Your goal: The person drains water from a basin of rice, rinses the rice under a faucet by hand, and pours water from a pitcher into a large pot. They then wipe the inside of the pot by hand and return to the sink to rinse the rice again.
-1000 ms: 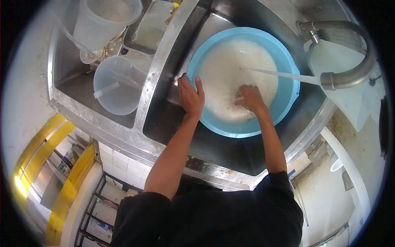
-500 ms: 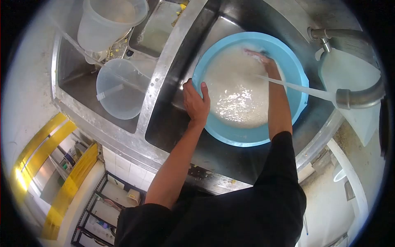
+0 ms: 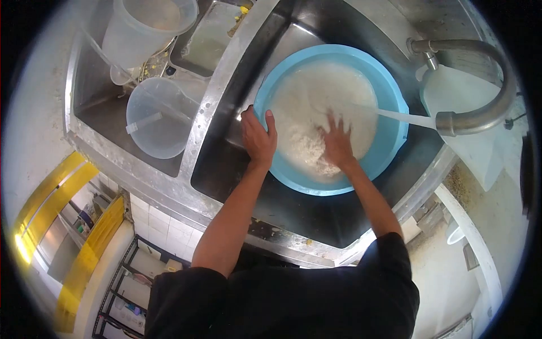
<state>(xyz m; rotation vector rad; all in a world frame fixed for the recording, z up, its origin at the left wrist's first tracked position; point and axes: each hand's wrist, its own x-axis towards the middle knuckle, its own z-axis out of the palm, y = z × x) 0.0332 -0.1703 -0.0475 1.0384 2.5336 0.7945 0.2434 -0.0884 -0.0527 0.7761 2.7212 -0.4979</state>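
A round blue basin [image 3: 389,73] sits in the steel sink, holding cloudy whitish water [image 3: 344,79] with a pale mass that looks like rice [image 3: 302,144] showing near the front. My left hand [image 3: 261,137] grips the basin's left rim, its thumb on the inner side and the fingers outside. Inside the basin, my right hand [image 3: 339,141] is open with fingers spread, at the water's surface beside the pale mass. From the right, a stream of water [image 3: 409,117] runs out of the curved metal tap [image 3: 451,122] into the basin.
The left sink compartment holds a translucent bucket [image 3: 127,45], a round clear plastic container [image 3: 161,121] and a metal tray [image 3: 206,48]. A steel divider [image 3: 206,113] separates the compartments. A pale translucent plastic piece [image 3: 457,96] stands behind the tap. Black shelving [image 3: 121,282] is at lower left.
My right hand has moved from the far right of the basin toward its front middle, fingers now spread and visible. The left hand stays on the rim. The view has shifted slightly.
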